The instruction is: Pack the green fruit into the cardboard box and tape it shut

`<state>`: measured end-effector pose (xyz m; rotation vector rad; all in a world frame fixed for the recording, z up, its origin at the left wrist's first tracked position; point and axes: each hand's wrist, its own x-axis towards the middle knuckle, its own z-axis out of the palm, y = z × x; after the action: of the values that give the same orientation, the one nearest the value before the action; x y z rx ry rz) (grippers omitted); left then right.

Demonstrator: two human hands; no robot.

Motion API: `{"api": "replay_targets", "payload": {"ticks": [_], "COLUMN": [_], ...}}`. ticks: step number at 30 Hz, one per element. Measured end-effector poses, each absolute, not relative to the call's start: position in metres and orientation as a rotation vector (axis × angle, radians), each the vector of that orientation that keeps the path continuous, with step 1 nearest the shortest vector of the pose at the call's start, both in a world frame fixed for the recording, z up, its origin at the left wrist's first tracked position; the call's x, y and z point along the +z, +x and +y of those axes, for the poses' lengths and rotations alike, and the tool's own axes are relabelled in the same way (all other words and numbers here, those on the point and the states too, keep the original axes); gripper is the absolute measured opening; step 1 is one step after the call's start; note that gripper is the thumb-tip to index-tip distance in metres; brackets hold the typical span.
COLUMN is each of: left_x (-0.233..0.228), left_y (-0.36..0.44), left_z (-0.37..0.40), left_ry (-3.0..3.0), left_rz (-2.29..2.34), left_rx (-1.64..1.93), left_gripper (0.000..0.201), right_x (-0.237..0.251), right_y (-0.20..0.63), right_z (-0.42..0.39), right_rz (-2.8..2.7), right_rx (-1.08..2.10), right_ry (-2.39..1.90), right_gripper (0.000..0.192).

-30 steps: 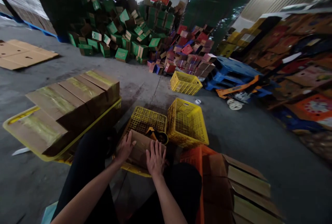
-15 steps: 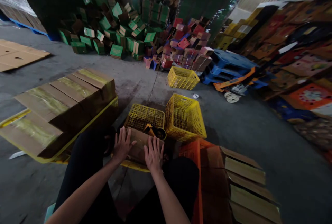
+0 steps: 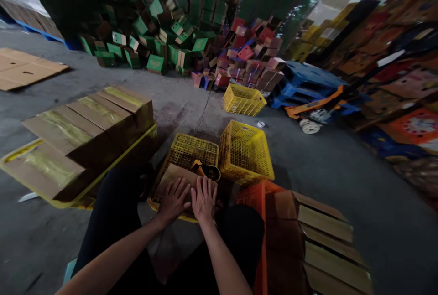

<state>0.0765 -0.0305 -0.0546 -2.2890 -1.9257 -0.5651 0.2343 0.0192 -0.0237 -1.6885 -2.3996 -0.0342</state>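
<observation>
A brown cardboard box [image 3: 174, 174] lies between my knees on an upturned yellow plastic crate [image 3: 193, 147]. My left hand [image 3: 174, 198] rests flat on the box near its middle, fingers spread. My right hand [image 3: 204, 198] lies on its right part, fingers stretched out, and the two thumbs nearly meet. Both hands cover much of the box's near side. Just behind the box, on the crate, sits a tape dispenser [image 3: 206, 169] with a yellow-orange part and a dark roll.
At left, a yellow crate [image 3: 126, 167] holds several taped cartons [image 3: 65, 126]. An orange crate [image 3: 263, 222] with folded cartons [image 3: 325, 226] stands at right. Ahead are an open yellow crate [image 3: 246, 149], another yellow crate [image 3: 244, 100], a pallet jack [image 3: 315, 108] and heaped green boxes [image 3: 155, 63].
My left hand has slid right along the box from its left end towards my right hand, uncovering the left part of the top. My right hand stays almost where it was.
</observation>
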Motion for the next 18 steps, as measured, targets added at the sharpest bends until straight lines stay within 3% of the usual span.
{"api": "replay_targets", "payload": {"ticks": [18], "left_x": [-0.049], "left_y": [0.077], "left_z": [-0.03], "left_ry": [-2.277], "left_rz": [-1.967], "left_rx": [-0.616], "left_gripper": [0.068], "right_x": [-0.038], "right_y": [0.236], "right_z": [0.024], "right_rz": [-2.389], "right_rx": [-0.055], "right_ry": [-1.631], "right_gripper": [0.061]}}
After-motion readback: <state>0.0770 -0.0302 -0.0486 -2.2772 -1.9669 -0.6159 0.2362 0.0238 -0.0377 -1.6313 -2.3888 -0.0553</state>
